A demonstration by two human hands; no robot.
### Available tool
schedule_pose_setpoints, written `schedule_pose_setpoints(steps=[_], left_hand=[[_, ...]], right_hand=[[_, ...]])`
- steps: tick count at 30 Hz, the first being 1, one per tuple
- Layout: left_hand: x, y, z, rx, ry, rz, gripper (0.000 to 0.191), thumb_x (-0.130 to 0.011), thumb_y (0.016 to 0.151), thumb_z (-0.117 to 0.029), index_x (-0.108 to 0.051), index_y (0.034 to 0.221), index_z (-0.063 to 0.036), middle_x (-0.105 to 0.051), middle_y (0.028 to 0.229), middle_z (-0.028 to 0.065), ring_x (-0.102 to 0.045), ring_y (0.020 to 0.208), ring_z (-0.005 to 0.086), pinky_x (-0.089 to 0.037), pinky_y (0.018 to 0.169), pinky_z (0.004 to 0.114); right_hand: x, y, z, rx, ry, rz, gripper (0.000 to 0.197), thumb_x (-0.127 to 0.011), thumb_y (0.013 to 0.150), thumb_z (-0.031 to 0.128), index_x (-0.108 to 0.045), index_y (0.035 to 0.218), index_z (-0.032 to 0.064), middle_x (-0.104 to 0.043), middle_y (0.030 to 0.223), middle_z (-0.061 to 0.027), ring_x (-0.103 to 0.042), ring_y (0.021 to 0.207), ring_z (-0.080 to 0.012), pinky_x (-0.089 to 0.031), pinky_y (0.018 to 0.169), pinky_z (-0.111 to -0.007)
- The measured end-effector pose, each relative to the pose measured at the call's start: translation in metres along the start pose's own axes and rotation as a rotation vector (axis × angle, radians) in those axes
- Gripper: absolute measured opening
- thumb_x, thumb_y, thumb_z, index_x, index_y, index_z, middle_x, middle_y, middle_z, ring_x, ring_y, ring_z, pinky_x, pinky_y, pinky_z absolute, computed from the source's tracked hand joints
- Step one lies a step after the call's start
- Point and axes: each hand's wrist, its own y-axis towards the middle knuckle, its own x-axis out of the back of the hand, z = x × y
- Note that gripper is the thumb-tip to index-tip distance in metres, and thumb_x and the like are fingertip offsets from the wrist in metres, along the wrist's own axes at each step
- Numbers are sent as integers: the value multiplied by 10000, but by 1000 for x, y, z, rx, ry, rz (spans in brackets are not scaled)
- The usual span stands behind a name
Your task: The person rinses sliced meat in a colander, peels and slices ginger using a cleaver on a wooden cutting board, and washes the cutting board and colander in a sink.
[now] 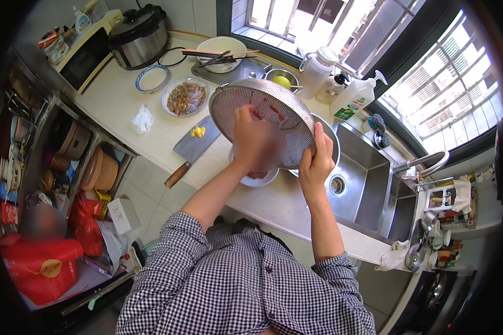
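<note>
A perforated metal colander (291,140) is tilted on its side above the counter, its inside facing me. My right hand (318,161) grips its rim, thumb and fingers on either side. Inside it is my left hand (255,140), fingertips near the mesh wall; a blur hides part of this hand and whatever it may hold. A few strips of raw red meat (277,113) cling to the mesh. Below the left hand stands a white bowl (265,181) with raw meat (257,174) in it. Behind the colander, a larger bowl (334,144) is partly hidden.
A cleaver (201,140) bears yellow pieces (198,132), its wooden handle over the counter edge. Further left are a plate of food (186,98), a blue-rimmed bowl (152,78) and crumpled white plastic (142,119). The steel sink (360,176) lies right; bottles (354,98) line the window.
</note>
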Motion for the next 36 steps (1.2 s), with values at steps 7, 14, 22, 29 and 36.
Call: schedule_pose_setpoints(steps=[7, 14, 22, 29, 36], left_hand=[[9, -9, -13, -256, 64, 66, 110, -559, 669, 7, -510, 767, -4, -496, 765, 89, -499, 594, 214, -420, 543, 322], [13, -36, -15, 21, -165, 264, 113, -584, 670, -10, -518, 761, -9, -510, 754, 85, -502, 585, 203, -429, 552, 318], [-4, -7, -34, -23, -60, -9, 153, -610, 669, -45, -551, 809, -24, -558, 768, 116, -576, 677, 252, -472, 594, 344], [-4, -32, -16, -166, 33, 142, 80, -613, 672, -43, -552, 722, -32, -554, 673, 97, -572, 612, 253, -458, 556, 356], [18, -14, -28, -206, 30, 53, 73, -580, 715, -66, -554, 775, -34, -553, 738, 116, -548, 624, 303, -449, 575, 397]], right_hand=[[6, 3, 4, -34, 44, 5, 557, -490, 669, -95, -513, 1205, 57, -574, 997, -155, -613, 759, -260, -512, 609, -330], [8, 4, 0, 37, -25, 2, 549, -492, 675, -87, -518, 1203, 63, -576, 998, -146, -615, 742, -250, -513, 596, -322], [7, -5, 10, 0, -17, 22, 558, -495, 671, -82, -516, 1208, 70, -577, 995, -148, -615, 730, -251, -515, 588, -320], [16, 1, 9, -5, -25, -9, 558, -492, 670, -84, -517, 1206, 69, -579, 999, -148, -618, 730, -248, -516, 594, -319], [22, -7, 2, 15, -53, -13, 564, -488, 669, -85, -524, 1204, 90, -583, 994, -135, -620, 716, -243, -516, 589, -320]])
